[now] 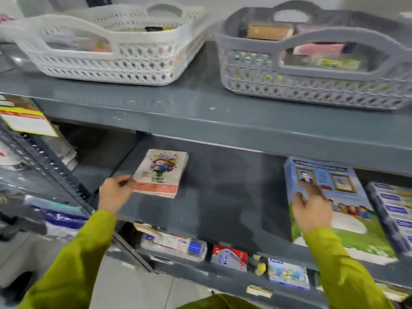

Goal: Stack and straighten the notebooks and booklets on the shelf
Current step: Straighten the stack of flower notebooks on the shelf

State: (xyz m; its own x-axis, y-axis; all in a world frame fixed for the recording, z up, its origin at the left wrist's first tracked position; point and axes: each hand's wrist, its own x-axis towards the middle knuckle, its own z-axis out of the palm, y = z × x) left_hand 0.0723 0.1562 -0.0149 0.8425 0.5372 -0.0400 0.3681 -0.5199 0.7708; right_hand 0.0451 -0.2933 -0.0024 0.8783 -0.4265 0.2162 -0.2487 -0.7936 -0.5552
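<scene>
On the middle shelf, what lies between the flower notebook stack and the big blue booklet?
Nothing: in the head view, the shelf is bare between the flower notebook stack and the blue booklet.

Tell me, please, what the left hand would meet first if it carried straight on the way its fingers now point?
The left hand points right, at the near left corner of the flower-cover notebook stack. Its fingertips look already at that edge, so the stack comes first, though exact contact is hard to judge.
</scene>
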